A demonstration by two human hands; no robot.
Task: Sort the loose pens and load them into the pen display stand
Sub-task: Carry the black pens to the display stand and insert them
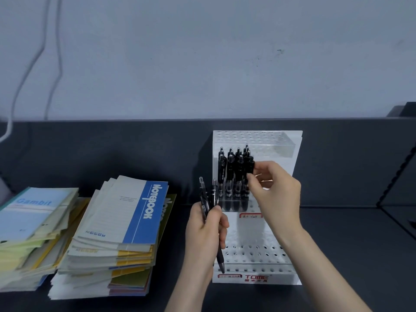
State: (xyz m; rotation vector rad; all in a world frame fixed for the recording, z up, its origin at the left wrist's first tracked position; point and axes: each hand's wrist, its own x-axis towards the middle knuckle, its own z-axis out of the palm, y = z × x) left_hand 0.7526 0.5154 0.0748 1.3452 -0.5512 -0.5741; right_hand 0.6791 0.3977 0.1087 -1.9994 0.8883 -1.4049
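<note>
The lower barrels of the loose pens (206, 197) are hidden inside the left grip (207, 230), clenched round them at 6 o'clock; the stand's (292, 167) small red labels cannot be read; the end pen (251, 166) of the black row in the upper tier is pinched by the right grip (274, 190) at 4 o'clock; a dark matte tabletop (349, 255) and grey wall (202, 52) are seen; the stand is white perforated plastic; notebooks (126, 221) are stacked at 8 o'clock.
</note>
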